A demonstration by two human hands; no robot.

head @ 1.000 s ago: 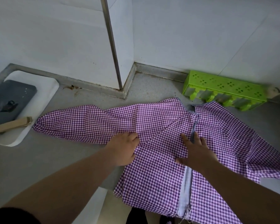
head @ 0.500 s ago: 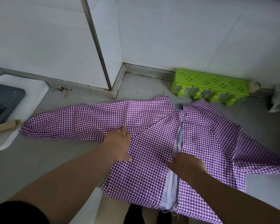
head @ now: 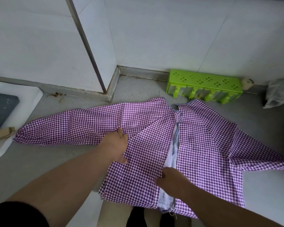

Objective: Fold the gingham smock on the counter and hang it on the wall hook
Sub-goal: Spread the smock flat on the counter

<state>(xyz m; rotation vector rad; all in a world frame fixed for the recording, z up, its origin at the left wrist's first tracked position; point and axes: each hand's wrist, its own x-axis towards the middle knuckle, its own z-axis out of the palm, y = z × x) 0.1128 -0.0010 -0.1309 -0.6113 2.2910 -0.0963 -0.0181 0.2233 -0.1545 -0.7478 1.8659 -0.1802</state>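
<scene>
The purple-and-white gingham cotton smock (head: 195,145) lies spread on the grey tabletop (head: 39,161), sleeves running left-right. Left hand (head: 115,148) grips its left panel's side edge; right hand (head: 169,179) pinches the centre opening's edge.

Evenly lit by soft, cool daylight, with no hard source in view. Faint, diffuse shadows only: a pale one under the left forearm on the grey tabletop (head: 31,161), a thin one beneath the green rack (head: 203,86). Mild sheen on the white wall tiles (head: 170,30), no blown glare. Strong wide-angle bowing toward the edges, seen in the slanting metal strip (head: 87,45). Slightly soft and smeared overall, with the gingham smock (head: 203,145) checks sharpest near centre.
</scene>
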